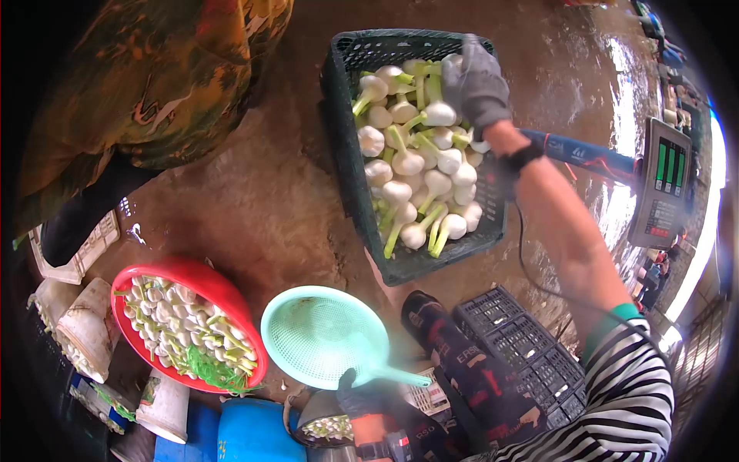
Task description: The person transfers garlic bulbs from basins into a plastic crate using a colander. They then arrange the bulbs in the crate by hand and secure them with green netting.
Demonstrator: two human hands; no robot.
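In the head view, a dark green plastic crate point(350, 185) holds many white garlic bulbs point(408, 162) with short green stems. My right hand point(479, 85), in a grey glove, reaches over the crate's far right corner. Its fingers curl among the bulbs there; what they hold is hidden. A mint-green colander point(315, 327) with a long handle is tilted near my knees, and no garlic shows in it. My left hand point(360, 396), in a dark glove, grips the colander at the rim by the handle's base; it is partly blurred.
A red basin point(258, 331) of small garlic bulbs and green netting stands left. Blue drums point(258, 431) and white buckets point(88, 323) are below and beside it. A scale display point(663, 181) on a blue post rises right. Black crates point(523, 346) lie by my leg. Another person's patterned clothing point(154, 85) is upper left.
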